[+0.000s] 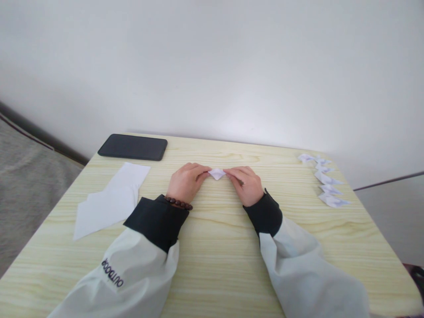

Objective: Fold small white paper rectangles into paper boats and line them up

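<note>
A small folded white paper (217, 174), pointed at its left and right ends, is held between my two hands above the middle of the table. My left hand (186, 182), with a dark bead bracelet at the wrist, pinches its left tip between thumb and fingers. On the other side, my right hand (245, 184) pinches the right tip the same way. Several folded white paper pieces (327, 178) with pointed ends stand in a row at the table's right. Overlapping flat sheets of white paper (109, 201) lie to the left of my left hand.
At the far left of the table (212, 265) lies a black smartphone (133, 147). A white wall (212, 70) rises directly behind the table's back edge. Grey fabric (26, 185) is visible beyond the left edge, and a dark object (416, 276) shows past the right edge.
</note>
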`<state>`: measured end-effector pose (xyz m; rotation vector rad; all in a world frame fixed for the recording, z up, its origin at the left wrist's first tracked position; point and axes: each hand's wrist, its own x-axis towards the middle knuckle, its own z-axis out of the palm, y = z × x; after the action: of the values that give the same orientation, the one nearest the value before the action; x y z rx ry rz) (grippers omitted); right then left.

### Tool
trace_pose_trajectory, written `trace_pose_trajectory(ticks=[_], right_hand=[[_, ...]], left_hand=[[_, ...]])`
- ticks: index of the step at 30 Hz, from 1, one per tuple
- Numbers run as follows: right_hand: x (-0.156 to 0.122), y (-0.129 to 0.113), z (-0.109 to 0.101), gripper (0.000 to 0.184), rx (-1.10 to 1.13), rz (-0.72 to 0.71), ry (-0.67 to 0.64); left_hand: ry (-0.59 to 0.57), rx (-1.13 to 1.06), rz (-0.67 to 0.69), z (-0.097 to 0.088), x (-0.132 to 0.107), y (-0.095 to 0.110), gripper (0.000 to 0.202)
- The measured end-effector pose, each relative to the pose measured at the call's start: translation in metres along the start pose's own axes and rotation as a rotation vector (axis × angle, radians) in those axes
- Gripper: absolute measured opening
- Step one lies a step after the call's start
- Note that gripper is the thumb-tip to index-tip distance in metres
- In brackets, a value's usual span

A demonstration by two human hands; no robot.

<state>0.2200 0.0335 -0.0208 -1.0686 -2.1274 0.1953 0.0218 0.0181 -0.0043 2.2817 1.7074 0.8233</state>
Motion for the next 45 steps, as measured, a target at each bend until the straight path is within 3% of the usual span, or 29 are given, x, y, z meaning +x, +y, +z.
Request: trace_pose_trajectory(ticks=[5, 11, 19, 26, 31, 37, 45], right_hand=[[0.0008, -0.0025, -0.0022, 0.022, 0.024, -0.001, -0.017], [0.0023, -0.0054, -0.0026, 0.014, 0.031, 0.033, 0.007], [0.0027, -0.0039, -0.0014, 0.017, 0.052, -0.005, -0.022], [0.0023, -0.001, -0.0025, 0.014, 0.063, 0.067, 0.026], [0.0026, -0.0005, -0.0028, 0.021, 0.067, 0.105, 0.015], [0.0034, -0.0031, -0.0046, 0.014, 0.045, 0.07, 0.01], [0.0038, -0.0042, -0.0038, 0.014, 0.06, 0.11, 0.057]], left_hand=[[-0.001, -0.066, 0.076, -0.0011, -0.0003, 0.0003, 0.021], [0.024, -0.133, -0.017, -0.0028, -0.0004, 0.0026, 0.018], [-0.005, -0.099, 0.024, -0.0024, 0.0001, 0.0003, 0.02], [0.015, -0.047, -0.094, -0.0013, 0.0001, -0.0025, 0.018], [-0.006, -0.001, -0.044, -0.002, -0.0002, -0.0038, 0.016], [-0.011, -0.01, 0.047, -0.0034, 0.0002, -0.0048, 0.015], [0.003, 0.015, 0.034, -0.0017, -0.0007, -0.0037, 0.014]])
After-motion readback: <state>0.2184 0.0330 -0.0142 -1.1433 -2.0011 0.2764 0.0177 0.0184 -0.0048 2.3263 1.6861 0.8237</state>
